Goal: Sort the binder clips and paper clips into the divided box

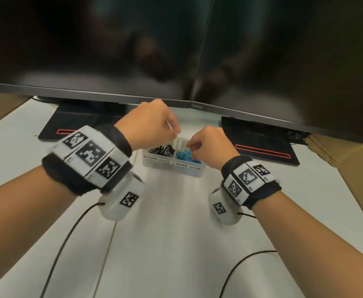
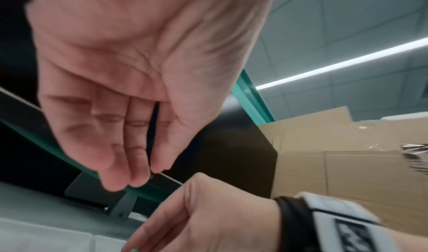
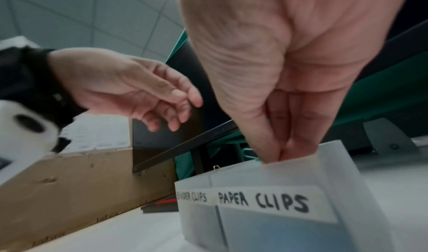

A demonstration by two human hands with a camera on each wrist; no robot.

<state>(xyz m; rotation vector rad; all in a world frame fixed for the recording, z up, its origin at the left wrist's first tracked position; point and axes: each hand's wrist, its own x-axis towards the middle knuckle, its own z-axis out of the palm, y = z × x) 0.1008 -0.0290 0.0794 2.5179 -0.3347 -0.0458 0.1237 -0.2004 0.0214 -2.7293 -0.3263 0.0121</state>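
Observation:
A translucent divided box [image 1: 189,172] stands mid-table, labelled BINDER CLIPS on the left and PAPER CLIPS on the right [image 3: 266,228]. Black binder clips [image 1: 161,150] fill the left compartment and blue-green paper clips [image 1: 185,157] the right. My left hand [image 1: 174,131] hovers above the back of the binder clip side; its fingers [image 3: 183,107] are loosely bent and nothing shows between them. My right hand [image 1: 190,147] dips into the paper clip compartment, thumb and fingertips [image 3: 275,157] pinched together on a teal paper clip [image 3: 249,153].
Two dark monitors [image 1: 133,50] hang over the back of the white table [image 1: 176,244], their black bases [image 1: 262,143] flanking the box. Cardboard [image 1: 361,168] lines the right edge. Two black cables [image 1: 64,239] cross the near table.

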